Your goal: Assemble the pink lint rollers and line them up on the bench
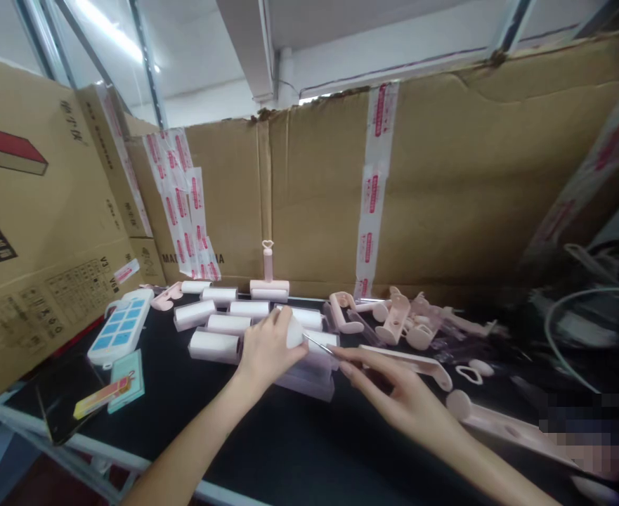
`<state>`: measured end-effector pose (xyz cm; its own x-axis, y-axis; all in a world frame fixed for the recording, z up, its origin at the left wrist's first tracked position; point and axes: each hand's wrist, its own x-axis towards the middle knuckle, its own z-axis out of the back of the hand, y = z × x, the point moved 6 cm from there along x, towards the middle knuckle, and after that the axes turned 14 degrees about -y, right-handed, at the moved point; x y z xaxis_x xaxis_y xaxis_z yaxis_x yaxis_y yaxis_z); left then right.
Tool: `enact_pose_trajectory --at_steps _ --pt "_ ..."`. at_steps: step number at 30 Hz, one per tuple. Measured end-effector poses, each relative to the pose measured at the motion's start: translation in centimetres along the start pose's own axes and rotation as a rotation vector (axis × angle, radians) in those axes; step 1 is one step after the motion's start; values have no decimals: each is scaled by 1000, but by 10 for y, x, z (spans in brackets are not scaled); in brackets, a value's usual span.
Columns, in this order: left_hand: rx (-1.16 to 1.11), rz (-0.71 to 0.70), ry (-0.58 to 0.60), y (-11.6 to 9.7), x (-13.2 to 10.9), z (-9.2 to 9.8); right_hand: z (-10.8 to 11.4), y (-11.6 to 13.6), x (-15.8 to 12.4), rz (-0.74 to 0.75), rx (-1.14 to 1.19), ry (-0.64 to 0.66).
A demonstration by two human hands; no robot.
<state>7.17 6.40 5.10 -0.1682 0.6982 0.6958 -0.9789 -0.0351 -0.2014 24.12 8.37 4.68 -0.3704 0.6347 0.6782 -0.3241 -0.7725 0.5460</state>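
My left hand (268, 344) is closed around a white lint-roller refill (294, 332), its round end turned toward my right hand. Between the fingertips of my right hand (388, 383) is a thin, pointed metal tool (317, 343), its tip at the end of the roll; its exact kind is unclear. Behind and left of my hands, several white rolls (215, 346) lie in clear covers. Below my left hand sits an unfilled clear plastic cover (309, 379). A pink lint roller with a heart-shaped handle end (269, 281) stands against the cardboard.
Pink roller frames (393, 320) and clear plastic parts pile up at the right. A long pink part (514, 430) lies nearer. At left are a white power strip (122, 327), a teal card (127, 383) and a dark phone-like slab (59, 404). Cardboard walls (314, 204) enclose the black table.
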Motion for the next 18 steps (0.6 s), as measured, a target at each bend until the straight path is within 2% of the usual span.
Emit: enact_pose_trajectory --at_steps 3,6,9,14,18 --pt "15 -16 -5 -1 0 -1 -1 -1 0 4 -7 14" --pt "45 -33 44 -2 -1 -1 -3 -1 0 19 -18 19" --pt "89 -42 139 -1 -4 5 -5 1 -3 20 -29 29" --pt "128 -87 362 0 -13 17 -12 4 -14 -11 -28 100" --pt "136 -88 422 -1 -16 20 -16 2 -17 -23 -23 112"
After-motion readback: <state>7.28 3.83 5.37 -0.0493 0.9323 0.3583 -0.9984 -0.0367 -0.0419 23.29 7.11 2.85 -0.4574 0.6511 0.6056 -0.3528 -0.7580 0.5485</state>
